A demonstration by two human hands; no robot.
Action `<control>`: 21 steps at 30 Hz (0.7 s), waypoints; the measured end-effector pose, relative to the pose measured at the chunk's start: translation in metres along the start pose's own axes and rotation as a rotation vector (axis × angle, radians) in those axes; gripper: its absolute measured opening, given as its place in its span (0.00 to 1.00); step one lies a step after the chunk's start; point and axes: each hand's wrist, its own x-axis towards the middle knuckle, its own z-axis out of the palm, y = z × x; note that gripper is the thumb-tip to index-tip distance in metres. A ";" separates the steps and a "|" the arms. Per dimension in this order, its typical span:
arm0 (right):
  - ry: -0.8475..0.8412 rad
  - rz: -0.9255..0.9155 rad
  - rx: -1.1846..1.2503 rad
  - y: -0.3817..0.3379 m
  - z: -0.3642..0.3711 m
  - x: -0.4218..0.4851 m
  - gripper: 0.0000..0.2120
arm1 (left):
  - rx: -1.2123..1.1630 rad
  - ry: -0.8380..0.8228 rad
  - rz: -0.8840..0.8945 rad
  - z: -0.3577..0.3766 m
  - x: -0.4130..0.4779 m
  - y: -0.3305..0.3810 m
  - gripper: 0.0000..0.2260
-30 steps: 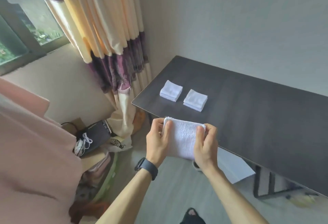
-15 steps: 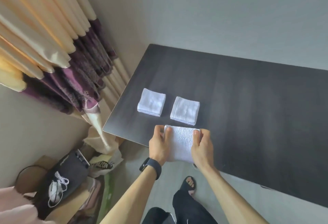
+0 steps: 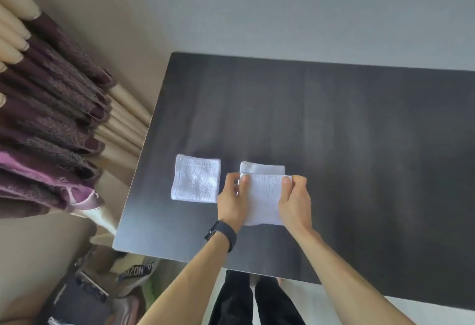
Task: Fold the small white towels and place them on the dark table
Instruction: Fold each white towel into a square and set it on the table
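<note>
Advanced from the near edge, the folded white terry towel (image 3: 263,198) is pinched by the left hand (image 3: 232,200) and right hand (image 3: 295,201) over the dark wood-grain desk (image 3: 359,144), partly covering a second folded white towel (image 3: 262,167); a third folded towel (image 3: 196,182) lies just left.

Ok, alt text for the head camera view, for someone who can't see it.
The left hand and right hand pinch a folded white towel by its sides over a dark table, partly hiding a second towel. A third towel lies to its left, near a purple curtain.
</note>
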 end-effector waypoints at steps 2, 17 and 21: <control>0.017 0.021 -0.024 0.001 0.007 0.016 0.10 | 0.059 -0.021 -0.008 0.005 0.020 0.002 0.11; 0.079 0.127 -0.305 0.008 0.040 0.049 0.14 | 0.571 -0.077 0.077 0.013 0.076 -0.013 0.09; 0.121 0.129 -0.301 0.012 0.039 0.048 0.13 | 0.660 -0.052 0.074 0.012 0.073 -0.004 0.12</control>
